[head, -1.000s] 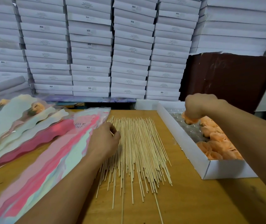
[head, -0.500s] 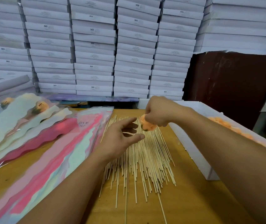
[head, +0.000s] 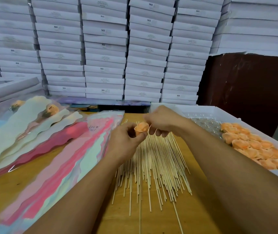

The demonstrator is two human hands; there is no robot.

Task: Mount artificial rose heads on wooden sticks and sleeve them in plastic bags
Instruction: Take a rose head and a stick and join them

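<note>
While left hand (head: 124, 142) pinches the rose head (head: 141, 129) at frame centre, right hand (head: 162, 122) fingers pinch a stick (head: 150, 128) just right of it, long axis running upward, tip beside the bloom.

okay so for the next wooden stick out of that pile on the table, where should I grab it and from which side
Judging by the layout, pinch one near its loose near end, coming from above on the pile's right edge. There the sticks fan apart and lie singly on the table; farther up they overlap tightly under the left hand and right hand.
</note>
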